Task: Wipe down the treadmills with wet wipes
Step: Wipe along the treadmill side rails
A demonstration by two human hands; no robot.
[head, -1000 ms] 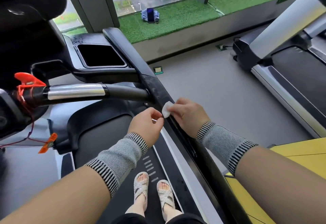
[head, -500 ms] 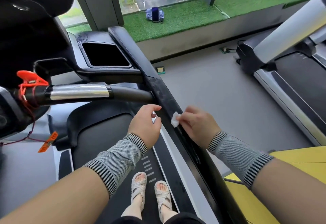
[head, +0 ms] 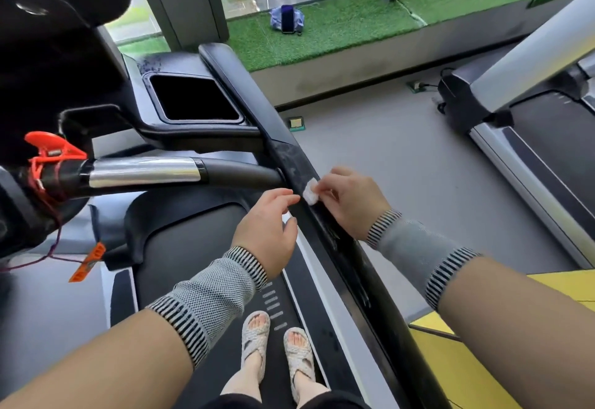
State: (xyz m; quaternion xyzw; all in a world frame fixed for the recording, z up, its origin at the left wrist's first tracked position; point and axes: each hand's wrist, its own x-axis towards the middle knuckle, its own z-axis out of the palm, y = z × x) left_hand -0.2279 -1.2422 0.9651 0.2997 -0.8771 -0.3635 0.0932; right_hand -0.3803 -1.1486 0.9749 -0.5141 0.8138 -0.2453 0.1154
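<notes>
I stand on a black treadmill whose right side handrail (head: 341, 247) runs from the console down to the lower right. My right hand (head: 351, 202) pinches a small white wet wipe (head: 310, 194) and presses it on the top of that rail. My left hand (head: 269, 226) hovers just left of the rail, fingers relaxed and spread, holding nothing. The rail surface above the wipe (head: 289, 154) looks smeared and wet. The grey running belt (head: 199, 247) lies below my hands.
A chrome and black front grip bar (head: 145, 172) crosses at the left, with a red safety clip (head: 51, 148) and cord. The console tray (head: 193, 99) sits above. A second treadmill (head: 531, 138) stands at the right. A phone (head: 287, 19) leans on the green turf ledge. Yellow flooring (head: 547, 286) lies at the lower right.
My left hand has let go of the wipe and opened, drawing slightly away. My right hand has kept the wipe on the rail and slid it a little up the rail.
</notes>
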